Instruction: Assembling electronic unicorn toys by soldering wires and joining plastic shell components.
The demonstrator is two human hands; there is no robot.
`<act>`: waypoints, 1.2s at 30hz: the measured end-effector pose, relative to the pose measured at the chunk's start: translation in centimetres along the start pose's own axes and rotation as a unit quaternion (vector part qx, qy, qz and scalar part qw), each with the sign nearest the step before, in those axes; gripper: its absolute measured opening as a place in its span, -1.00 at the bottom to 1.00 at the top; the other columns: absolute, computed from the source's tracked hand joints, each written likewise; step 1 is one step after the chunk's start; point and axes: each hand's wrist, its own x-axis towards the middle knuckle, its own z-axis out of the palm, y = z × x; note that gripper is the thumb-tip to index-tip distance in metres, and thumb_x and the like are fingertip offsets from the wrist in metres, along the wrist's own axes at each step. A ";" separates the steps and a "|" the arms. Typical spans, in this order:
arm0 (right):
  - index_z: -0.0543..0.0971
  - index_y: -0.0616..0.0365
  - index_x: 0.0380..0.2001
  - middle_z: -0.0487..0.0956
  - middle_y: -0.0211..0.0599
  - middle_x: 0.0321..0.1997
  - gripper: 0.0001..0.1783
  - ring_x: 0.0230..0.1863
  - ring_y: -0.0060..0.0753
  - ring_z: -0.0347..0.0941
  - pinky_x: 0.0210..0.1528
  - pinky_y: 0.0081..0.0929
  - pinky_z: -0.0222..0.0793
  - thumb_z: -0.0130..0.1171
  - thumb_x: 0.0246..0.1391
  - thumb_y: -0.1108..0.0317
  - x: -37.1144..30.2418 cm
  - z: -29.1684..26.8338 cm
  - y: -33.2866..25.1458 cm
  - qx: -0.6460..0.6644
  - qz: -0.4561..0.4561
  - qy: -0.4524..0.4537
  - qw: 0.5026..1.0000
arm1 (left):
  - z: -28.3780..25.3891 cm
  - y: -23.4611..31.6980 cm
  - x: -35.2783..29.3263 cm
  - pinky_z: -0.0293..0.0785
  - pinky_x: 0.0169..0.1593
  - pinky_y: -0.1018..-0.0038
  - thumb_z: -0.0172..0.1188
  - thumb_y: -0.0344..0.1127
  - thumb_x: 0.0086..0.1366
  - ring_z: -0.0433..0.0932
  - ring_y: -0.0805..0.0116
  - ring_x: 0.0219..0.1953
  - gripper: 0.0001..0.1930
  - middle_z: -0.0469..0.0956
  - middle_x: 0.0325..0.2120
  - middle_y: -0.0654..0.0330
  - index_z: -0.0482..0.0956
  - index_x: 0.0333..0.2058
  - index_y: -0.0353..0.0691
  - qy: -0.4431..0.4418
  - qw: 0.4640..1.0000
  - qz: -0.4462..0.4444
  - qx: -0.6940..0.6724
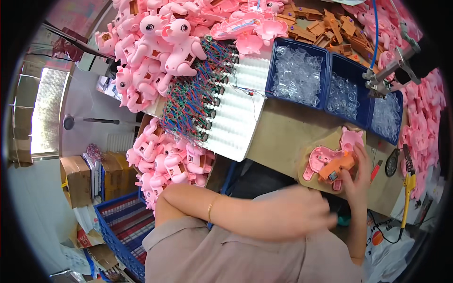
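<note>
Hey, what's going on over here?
Someone is sitting at a bench handling toy parts. Their right hand is holding an orange piece on an open pink shell. Their left hand is blurred, over the lap; I can't tell whether it holds anything. Beyond are blue bins of clear plastic bits, bundled wires and heaped pink toys.
</note>
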 end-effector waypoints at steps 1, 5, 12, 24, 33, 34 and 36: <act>0.42 0.24 0.05 0.38 -0.10 0.16 -0.47 0.18 -0.11 0.27 0.25 -0.25 0.09 0.16 -0.06 0.38 0.0 0.1 0.1 0.029 0.014 0.029 0.999 | -0.8 -2.2 -0.4 0.37 -0.27 0.31 0.13 -0.36 0.01 0.48 0.17 -0.34 -0.81 0.42 -0.49 0.15 0.47 -0.35 -0.22 0.023 0.997 -0.036 0.059; 0.45 0.29 -0.01 0.42 -0.10 0.11 -0.60 0.17 -0.14 0.30 0.23 -0.26 0.12 0.07 0.07 0.35 -1.2 -1.4 0.6 0.016 0.017 0.086 0.996 | -6.6 -13.0 -5.4 0.42 -0.23 0.29 0.17 -0.44 -0.06 0.49 0.18 -0.29 -0.76 0.50 -0.41 0.18 0.52 -0.32 -0.20 0.150 0.886 -0.238 0.369; 0.53 0.29 -0.19 0.51 -0.12 -0.04 -0.75 0.03 -0.14 0.39 0.20 -0.27 0.15 0.07 0.05 0.43 0.7 -1.1 -3.4 0.031 0.008 0.075 0.997 | -15.1 -22.3 -6.0 0.38 -0.15 0.32 0.25 -0.39 0.05 0.47 0.15 -0.28 -0.89 0.50 -0.45 0.10 0.55 -0.44 -0.28 -0.050 0.952 -0.211 0.216; 0.59 0.20 -0.35 0.60 -0.28 -0.29 -0.85 -0.29 -0.22 0.49 -0.30 -0.41 0.37 0.22 0.03 0.35 0.4 -3.3 -11.5 0.520 -0.194 -0.508 0.659 | -12.8 -20.1 -7.0 0.42 -0.09 0.26 0.32 -0.26 -0.01 0.47 0.10 -0.18 -0.72 0.53 -0.36 0.10 0.56 -0.31 -0.24 -0.091 0.921 -0.222 0.307; 0.49 0.19 -0.25 0.48 -0.06 -0.12 -0.65 -0.39 -0.13 0.50 -0.44 -0.37 0.41 0.29 0.05 0.17 1.1 -3.1 -15.6 0.564 -0.241 -0.573 0.544 | -16.7 -21.9 -5.6 0.34 -0.32 0.49 0.13 -0.26 0.23 0.35 0.51 -0.45 -0.78 0.47 -0.53 0.25 0.49 -0.36 -0.35 -0.083 0.937 -0.340 0.004; 0.49 0.20 -0.24 0.49 -0.07 -0.13 -0.65 -0.39 -0.13 0.51 -0.44 -0.37 0.41 0.29 0.05 0.17 1.2 -3.0 -15.6 0.566 -0.248 -0.595 0.515 | -16.8 -22.3 -5.5 0.34 -0.32 0.50 0.13 -0.25 0.24 0.33 0.53 -0.45 -0.77 0.47 -0.53 0.27 0.49 -0.34 -0.34 -0.114 0.934 -0.340 0.006; 0.50 0.21 -0.23 0.51 -0.07 -0.14 -0.64 -0.38 -0.13 0.51 -0.43 -0.36 0.42 0.29 0.05 0.16 1.2 -3.0 -15.3 0.568 -0.254 -0.615 0.485 | -16.6 -22.6 -5.4 0.34 -0.31 0.51 0.15 -0.24 0.23 0.35 0.52 -0.44 -0.77 0.47 -0.52 0.28 0.49 -0.33 -0.33 -0.122 0.931 -0.343 -0.006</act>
